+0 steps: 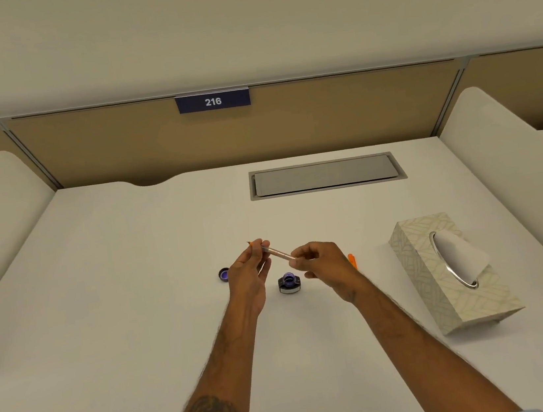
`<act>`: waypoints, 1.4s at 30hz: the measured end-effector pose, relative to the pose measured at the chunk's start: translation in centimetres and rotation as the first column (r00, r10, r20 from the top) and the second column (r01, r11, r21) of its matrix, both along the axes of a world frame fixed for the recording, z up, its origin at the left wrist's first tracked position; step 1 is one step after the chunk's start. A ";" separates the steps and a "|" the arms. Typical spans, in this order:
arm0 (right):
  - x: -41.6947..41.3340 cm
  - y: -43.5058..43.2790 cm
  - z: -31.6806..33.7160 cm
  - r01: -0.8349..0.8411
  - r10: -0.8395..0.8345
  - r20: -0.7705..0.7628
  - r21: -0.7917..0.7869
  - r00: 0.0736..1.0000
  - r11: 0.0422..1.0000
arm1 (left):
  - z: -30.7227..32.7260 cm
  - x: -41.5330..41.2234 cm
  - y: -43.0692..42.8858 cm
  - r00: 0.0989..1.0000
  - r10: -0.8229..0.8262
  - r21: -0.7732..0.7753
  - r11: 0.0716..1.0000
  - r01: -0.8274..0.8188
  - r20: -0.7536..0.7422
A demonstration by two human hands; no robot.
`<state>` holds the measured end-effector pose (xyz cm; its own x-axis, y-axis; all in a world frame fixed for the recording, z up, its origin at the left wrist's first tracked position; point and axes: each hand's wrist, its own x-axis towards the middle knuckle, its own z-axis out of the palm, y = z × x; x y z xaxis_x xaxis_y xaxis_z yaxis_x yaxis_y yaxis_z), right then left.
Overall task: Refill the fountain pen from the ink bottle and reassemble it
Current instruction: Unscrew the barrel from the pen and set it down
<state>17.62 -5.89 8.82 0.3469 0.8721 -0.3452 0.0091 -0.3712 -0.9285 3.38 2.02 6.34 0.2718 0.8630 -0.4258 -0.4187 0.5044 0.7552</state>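
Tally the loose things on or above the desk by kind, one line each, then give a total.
Pen section with converter, held between left hand and right hand: 1
Open ink bottle: 1
Bottle cap: 1
Orange pen part, partly hidden behind the right hand: 1
Tissue box: 1
Total: 5

Cap left of ink bottle

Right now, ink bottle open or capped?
Open. The ink bottle stands upright on the desk with its mouth uncovered, and its cap lies apart to the left.
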 end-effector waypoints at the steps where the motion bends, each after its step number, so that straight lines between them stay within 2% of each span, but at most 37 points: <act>1: 0.0 0.1 0.1 0.012 -0.013 -0.022 -0.002 1.000 1.000 | 0.0 0.1 0.0 1.000 -0.003 0.001 1.000 0.003 0.000; 5: 0.0 0.2 0.1 0.038 -0.042 -0.087 -0.049 0.995 0.998 | 0.0 0.4 -0.2 1.000 -0.022 0.018 1.000 0.022 -0.004; 11: 0.2 0.3 -0.1 0.051 -0.051 -0.087 -0.005 0.995 0.999 | -0.1 0.4 -0.2 0.998 -0.048 0.030 0.998 0.050 -0.050; 24: 0.2 0.4 -0.4 0.026 -0.030 -0.097 -0.039 0.995 0.999 | 0.1 0.7 -0.5 0.980 -0.113 0.079 0.989 0.127 -0.167; 35: 0.1 0.0 -0.2 0.002 -0.001 -0.140 0.013 0.990 1.000 | 0.5 0.5 -0.6 0.980 -0.128 0.068 0.988 0.140 -0.155; 42: 0.1 -0.2 -0.4 0.020 -0.035 -0.187 -0.078 0.982 0.997 | 0.7 0.5 -0.4 0.982 -0.117 0.079 0.988 0.130 -0.149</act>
